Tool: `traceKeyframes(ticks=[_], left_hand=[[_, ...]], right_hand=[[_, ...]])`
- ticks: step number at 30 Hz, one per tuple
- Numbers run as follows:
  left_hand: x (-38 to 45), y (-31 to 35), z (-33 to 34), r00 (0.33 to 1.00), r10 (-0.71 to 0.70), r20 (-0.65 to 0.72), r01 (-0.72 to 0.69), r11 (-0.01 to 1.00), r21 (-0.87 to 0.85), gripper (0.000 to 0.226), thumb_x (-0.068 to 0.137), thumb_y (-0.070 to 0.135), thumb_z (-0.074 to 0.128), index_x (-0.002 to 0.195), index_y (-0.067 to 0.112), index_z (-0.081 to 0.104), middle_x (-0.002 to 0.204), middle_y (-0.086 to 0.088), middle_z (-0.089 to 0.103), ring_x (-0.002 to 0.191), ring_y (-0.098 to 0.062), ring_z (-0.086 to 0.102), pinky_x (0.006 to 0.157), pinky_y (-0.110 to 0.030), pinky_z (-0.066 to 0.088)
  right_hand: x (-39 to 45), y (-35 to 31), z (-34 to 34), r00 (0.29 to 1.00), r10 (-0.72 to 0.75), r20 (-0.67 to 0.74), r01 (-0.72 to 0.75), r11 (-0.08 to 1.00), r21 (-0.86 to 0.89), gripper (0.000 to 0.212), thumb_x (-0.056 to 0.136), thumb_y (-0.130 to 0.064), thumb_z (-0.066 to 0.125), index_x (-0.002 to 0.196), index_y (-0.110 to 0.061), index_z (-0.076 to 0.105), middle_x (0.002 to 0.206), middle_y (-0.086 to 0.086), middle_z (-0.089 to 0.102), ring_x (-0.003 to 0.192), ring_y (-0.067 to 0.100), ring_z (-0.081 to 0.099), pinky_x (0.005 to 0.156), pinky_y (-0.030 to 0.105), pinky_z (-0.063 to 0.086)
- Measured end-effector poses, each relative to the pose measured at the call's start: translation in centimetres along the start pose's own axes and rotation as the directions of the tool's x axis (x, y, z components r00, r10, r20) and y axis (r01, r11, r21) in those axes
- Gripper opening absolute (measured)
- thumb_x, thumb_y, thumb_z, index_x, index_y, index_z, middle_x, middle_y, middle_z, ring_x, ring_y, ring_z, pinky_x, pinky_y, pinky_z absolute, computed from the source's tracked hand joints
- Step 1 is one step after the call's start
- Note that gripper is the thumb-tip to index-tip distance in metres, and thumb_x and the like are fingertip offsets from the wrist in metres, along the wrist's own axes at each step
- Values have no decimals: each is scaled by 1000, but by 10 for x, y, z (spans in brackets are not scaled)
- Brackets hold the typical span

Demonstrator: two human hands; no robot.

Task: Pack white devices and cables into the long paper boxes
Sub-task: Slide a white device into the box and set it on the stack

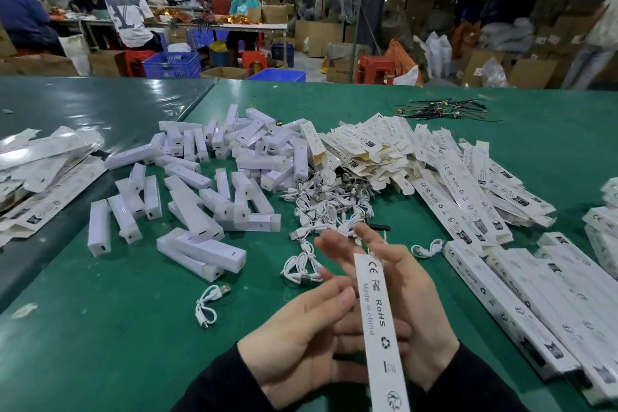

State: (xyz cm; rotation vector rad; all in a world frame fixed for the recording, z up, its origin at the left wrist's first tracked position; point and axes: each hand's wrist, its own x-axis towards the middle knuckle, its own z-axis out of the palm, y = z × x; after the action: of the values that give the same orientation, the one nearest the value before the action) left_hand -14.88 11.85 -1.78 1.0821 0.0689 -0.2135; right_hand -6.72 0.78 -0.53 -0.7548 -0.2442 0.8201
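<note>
A long paper box lies nearest, cradled between both hands with its printed side up. The right hand supports it from beneath with relaxed, nearly straight fingers; the left hand steadies its side, fingers loosely extended. Beyond the box sits the cable pile; left of the box, the white devices; right of it, finished boxes. The box looks ready for opening or closing; next probably needs squeezing it open.
</note>
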Motion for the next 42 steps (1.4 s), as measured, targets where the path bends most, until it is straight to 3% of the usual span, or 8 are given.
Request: traceKeyframes(ticks=[4, 7, 15, 21, 28, 33, 37, 42], left_hand=[[1, -1, -3, 997, 69, -25, -68, 997, 22, 28, 89, 29, 50, 90, 41, 75, 80, 9, 74, 74, -6, 71, 68, -22, 57], [0, 1, -8, 987, 142, -74, -138, 989, 48, 17, 84, 28, 62, 90, 38, 75, 81, 3, 74, 72, -13, 72, 64, -26, 57], [-1, 5, -8, 929, 251, -271, -214, 964, 156, 42, 73, 25, 69, 115, 29, 64, 96, -22, 71, 72, -31, 68, 51, -36, 58], [-1, 1, -7, 925, 278, -260, -204, 939, 278, 46, 76, 23, 79, 115, 38, 60, 91, -9, 72, 72, -33, 68, 40, -26, 50], [-2, 2, -5, 948, 253, -191, -202, 946, 252, 59, 67, -5, 73, 119, 15, 53, 83, -10, 69, 60, -31, 66, 54, -42, 58], [-5, 3, -4, 975, 189, -115, -145, 940, 308, 54, 70, -5, 75, 116, 17, 53, 88, -9, 67, 59, -34, 64, 59, -57, 57], [-8, 7, -6, 984, 144, -108, -102, 941, 322, 42, 74, 4, 74, 104, 28, 57, 91, -8, 68, 61, -37, 68, 42, -30, 53], [-8, 6, -6, 978, 155, -138, -105, 943, 315, 47, 73, 8, 73, 109, 28, 51, 84, -5, 66, 61, -36, 67, 40, -27, 51]], right_hand=[[1, 1, -2, 996, 77, -47, -83, 987, -137, 61, 73, -30, 52, 131, -9, 54, 119, 16, 69, 124, 40, 53, 102, 48, 45], [3, -2, -1, 992, 96, -76, -106, 983, -146, 49, 83, -29, 50, 130, -16, 55, 116, 13, 71, 91, 24, 72, 67, 34, 60], [2, -3, -7, 958, -277, -70, 171, 754, -634, 30, 70, -33, 73, 97, -21, 71, 95, 13, 71, 78, 16, 68, 63, 25, 56], [3, 0, -9, 967, -242, -75, 148, 780, -608, 35, 62, -40, 75, 87, -15, 74, 86, 6, 73, 77, 15, 67, 65, 28, 56], [4, 1, -7, 974, -73, -215, -43, 870, -491, 37, 67, -35, 76, 95, -12, 67, 84, 12, 72, 69, 21, 64, 55, 26, 50], [6, -3, -9, 949, 94, -300, -219, 884, -414, 45, 88, -44, 61, 101, -4, 75, 88, 12, 69, 78, 26, 57, 71, 36, 45], [4, -8, -7, 963, 95, -254, -202, 877, -436, 39, 77, -44, 67, 93, -11, 79, 85, 7, 72, 73, 23, 60, 65, 32, 47], [2, -10, -7, 984, 51, -170, -129, 864, -487, 35, 67, -33, 74, 92, -10, 79, 85, 9, 71, 74, 18, 63, 69, 28, 50]])
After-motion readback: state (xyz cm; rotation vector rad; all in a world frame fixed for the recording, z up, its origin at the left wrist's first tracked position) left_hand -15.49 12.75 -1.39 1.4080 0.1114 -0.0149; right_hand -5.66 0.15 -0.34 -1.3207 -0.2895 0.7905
